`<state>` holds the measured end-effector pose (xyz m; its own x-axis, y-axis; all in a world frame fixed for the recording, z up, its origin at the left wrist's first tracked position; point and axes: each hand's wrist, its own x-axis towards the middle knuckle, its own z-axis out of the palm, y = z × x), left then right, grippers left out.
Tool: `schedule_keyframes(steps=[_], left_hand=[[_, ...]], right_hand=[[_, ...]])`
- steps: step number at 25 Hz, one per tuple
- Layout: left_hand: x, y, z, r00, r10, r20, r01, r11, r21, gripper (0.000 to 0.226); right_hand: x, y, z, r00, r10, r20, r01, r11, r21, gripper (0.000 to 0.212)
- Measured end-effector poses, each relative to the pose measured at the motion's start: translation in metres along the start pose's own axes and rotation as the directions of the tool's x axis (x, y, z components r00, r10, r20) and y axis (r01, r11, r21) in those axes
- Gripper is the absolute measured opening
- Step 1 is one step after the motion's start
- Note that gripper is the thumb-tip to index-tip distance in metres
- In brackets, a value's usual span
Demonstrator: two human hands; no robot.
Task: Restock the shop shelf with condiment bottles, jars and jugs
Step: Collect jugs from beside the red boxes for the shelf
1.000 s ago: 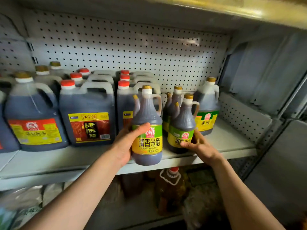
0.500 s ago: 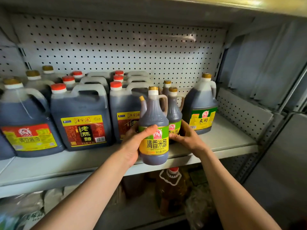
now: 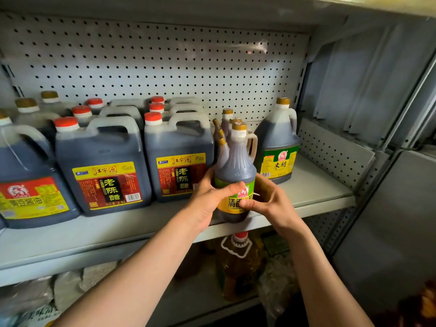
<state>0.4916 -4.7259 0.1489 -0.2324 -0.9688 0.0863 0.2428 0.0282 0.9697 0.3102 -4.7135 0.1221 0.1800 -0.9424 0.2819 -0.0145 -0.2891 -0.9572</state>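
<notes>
Nearest, below the shelf edge: a yellow oil bottle (image 3: 237,263) with a red cap stands on the lower level, partly in shadow; pale bags (image 3: 35,300) lie to its left.

Both forearms reach up from the bottom of the view. Left hand (image 3: 210,197) wraps the left side of the vinegar bottle (image 3: 236,171), thumb lying across the green-and-yellow label. Right hand (image 3: 271,199) curls round the right side, thumb pressed on the label's lower part. Both hands grip the same bottle. Bottle is upright, dark liquid, gold cap, side handle facing right. Its base sits at the front edge of the shelf (image 3: 318,190); whether it rests fully on the board or is lifted slightly, cannot tell.

Directly behind it: more bottles of the same kind (image 3: 227,119) in a row, only necks and gold caps visible.

Just to the right: a large jug with a green label (image 3: 278,147), gold cap, standing on the shelf.

To the left: square jugs with red caps (image 3: 106,166) and red-and-yellow labels, in two columns running back. Far left: round-shouldered jugs with gold caps (image 3: 26,175), front one with a red-and-yellow label.

Farthest: white pegboard (image 3: 153,62) forming the back wall.
</notes>
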Motion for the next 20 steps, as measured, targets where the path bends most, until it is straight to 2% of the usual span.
schedule_keyframes(steps=[3,8,16,20], left_hand=[[0.005,0.002,-0.005,0.999,0.000,-0.044,0.006,0.990,0.138,0.102],[0.004,0.000,-0.003,0.996,-0.034,-0.082,0.055,0.961,0.270,0.117],[0.014,0.005,0.006,0.994,-0.035,-0.107,0.067,0.948,0.311,0.117],[0.025,0.003,0.006,0.993,-0.039,-0.111,0.073,0.944,0.322,0.100]], right_hand=[[0.001,0.000,-0.004,1.000,0.003,0.000,-0.003,1.000,-0.014,0.089],[0.002,0.006,-0.009,0.999,0.023,0.023,-0.022,0.999,-0.039,0.082],[0.014,0.008,-0.016,0.996,0.082,0.047,-0.080,0.996,-0.045,0.070],[0.023,0.010,-0.020,0.995,0.087,0.051,-0.083,0.993,-0.086,0.074]])
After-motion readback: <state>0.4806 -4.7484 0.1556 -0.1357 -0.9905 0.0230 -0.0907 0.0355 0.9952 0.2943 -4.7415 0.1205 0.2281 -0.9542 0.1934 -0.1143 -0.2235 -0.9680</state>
